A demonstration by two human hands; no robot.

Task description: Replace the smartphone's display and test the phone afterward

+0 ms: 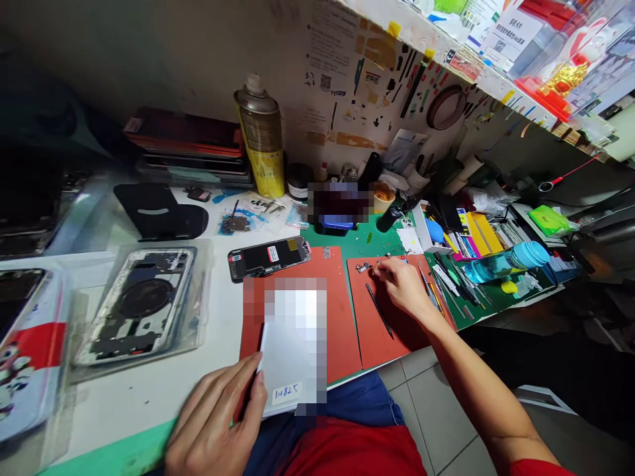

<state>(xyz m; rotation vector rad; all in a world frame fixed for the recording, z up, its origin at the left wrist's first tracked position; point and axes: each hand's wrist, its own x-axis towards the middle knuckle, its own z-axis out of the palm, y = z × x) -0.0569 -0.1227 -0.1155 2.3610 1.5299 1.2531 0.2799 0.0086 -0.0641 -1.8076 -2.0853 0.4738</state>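
Observation:
My left hand (221,413) is closed on the left edge of a white phone (280,360), thumb on its face and fingers along the side. A paper label marked 110825 sits at its lower end; its upper part is blurred out. My right hand (397,281) rests over the right red mat (347,317), fingertips pinched together beside small metal parts (364,268). What the fingertips hold, if anything, is too small to make out. Below that hand lies a thin black pen-like tool (380,311). A phone screen assembly (270,258), back side up, lies beyond the white phone.
On the left lies an opened phone housing (143,297) in a plastic bag, near a black stand (159,215). A yellow spray can (262,139) stands at the back. To the right are tweezers and screwdrivers (436,291) and a blue bottle (508,261). A shelf (446,56) overhangs.

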